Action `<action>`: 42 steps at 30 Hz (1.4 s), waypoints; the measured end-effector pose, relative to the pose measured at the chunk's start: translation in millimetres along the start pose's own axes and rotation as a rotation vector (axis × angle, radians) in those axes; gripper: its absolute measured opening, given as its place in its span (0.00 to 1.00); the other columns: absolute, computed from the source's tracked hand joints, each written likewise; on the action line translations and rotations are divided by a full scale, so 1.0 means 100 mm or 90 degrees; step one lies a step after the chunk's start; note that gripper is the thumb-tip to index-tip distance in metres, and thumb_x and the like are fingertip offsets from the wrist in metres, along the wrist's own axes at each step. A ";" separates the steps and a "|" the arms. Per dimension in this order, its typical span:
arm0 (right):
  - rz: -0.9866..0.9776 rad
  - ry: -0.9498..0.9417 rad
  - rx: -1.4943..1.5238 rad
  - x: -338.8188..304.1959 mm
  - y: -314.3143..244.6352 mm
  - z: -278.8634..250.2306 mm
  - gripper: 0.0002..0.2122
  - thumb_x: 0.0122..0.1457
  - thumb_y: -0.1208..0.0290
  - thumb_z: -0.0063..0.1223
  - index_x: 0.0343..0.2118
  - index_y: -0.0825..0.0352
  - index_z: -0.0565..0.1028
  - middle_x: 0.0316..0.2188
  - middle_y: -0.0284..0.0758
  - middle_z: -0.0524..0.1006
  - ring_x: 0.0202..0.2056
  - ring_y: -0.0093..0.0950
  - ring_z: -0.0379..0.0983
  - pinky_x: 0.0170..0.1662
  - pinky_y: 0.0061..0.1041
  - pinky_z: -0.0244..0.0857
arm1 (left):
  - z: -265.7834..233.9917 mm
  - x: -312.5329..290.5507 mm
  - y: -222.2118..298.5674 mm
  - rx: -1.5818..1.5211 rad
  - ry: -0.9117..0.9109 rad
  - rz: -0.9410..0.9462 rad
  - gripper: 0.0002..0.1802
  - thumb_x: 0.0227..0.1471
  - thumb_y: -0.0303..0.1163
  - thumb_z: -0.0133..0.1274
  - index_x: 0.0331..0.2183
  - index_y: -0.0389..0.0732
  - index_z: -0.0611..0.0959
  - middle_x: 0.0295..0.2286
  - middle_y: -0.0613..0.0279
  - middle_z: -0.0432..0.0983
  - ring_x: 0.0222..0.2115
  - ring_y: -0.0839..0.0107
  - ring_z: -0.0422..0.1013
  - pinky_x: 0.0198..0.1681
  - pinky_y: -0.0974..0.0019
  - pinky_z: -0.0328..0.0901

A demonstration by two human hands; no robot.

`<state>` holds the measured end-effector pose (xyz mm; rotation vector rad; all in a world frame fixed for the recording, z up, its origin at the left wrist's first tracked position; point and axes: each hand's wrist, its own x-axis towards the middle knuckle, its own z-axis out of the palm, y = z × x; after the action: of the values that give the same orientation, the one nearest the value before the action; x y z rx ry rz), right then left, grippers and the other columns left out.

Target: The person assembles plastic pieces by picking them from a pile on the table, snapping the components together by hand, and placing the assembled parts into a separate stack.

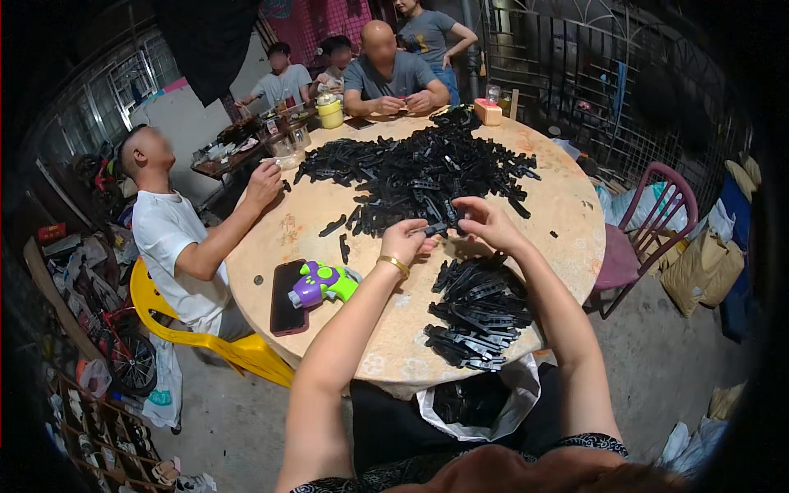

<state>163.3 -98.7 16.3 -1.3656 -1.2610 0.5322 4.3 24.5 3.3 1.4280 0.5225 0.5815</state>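
My left hand [403,243], with a gold bracelet at its wrist, is closed on a slim black plastic piece [436,230]. Close beside it, my right hand [486,223] curls its fingers at the near edge of a large heap of black plastic pieces [411,168]. What those fingers pinch is too small and dark to name. Between my forearms lies a smaller stack of similar black pieces [477,312], laid in rough rows near the table's edge. A few single pieces [343,248] lie loose to the left of my left hand.
On the round table [567,238], a purple and green toy gun [325,282] rests partly over a dark phone [288,300]. A white bag [526,386] with black pieces hangs open below the edge. People sit left and across; a maroon chair [649,222] stands right.
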 end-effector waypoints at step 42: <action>-0.248 0.007 -0.320 -0.31 -0.19 0.04 0.13 0.41 0.65 0.58 0.29 0.68 0.75 0.25 0.41 0.75 0.29 0.37 0.72 0.31 0.30 0.65 | 0.20 -0.34 0.24 0.468 -0.097 0.458 0.14 0.41 0.25 0.53 0.35 0.35 0.77 0.28 0.51 0.75 0.28 0.61 0.73 0.31 0.67 0.65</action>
<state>142.9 -128.9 21.4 -1.4658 -1.6733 -0.0728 -10.3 -11.5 28.7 2.3730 0.0655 0.8833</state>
